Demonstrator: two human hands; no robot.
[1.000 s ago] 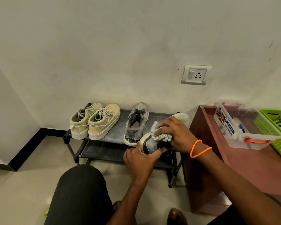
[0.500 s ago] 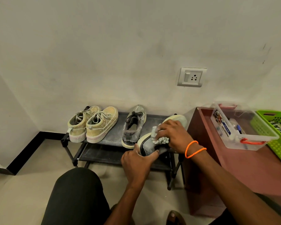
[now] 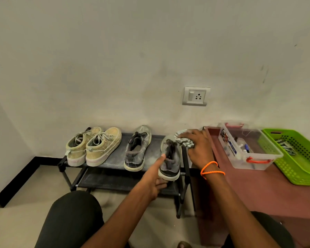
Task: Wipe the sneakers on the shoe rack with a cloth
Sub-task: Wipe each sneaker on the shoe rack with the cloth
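A low black shoe rack (image 3: 115, 156) stands against the wall. Two beige sneakers (image 3: 95, 145) sit at its left, and one grey sneaker (image 3: 137, 149) stands in the middle. A second grey sneaker (image 3: 170, 158) stands upright at the rack's right end. My left hand (image 3: 156, 178) holds this sneaker at the heel, thumb along its side and fingers under the sole. My right hand (image 3: 199, 147) presses a crumpled pale cloth (image 3: 183, 140) against the sneaker's toe and right side.
A dark red cabinet (image 3: 258, 190) stands right of the rack, bearing a clear plastic box (image 3: 247, 149) with small items and a green basket (image 3: 297, 158). A wall socket (image 3: 195, 96) sits above the rack. My dark-trousered knee (image 3: 73, 217) is low at the front.
The grey sneaker went from lifted and tilted to upright on the rack's right end. My right hand slid the cloth toward the toe; my left hand dropped to the heel.
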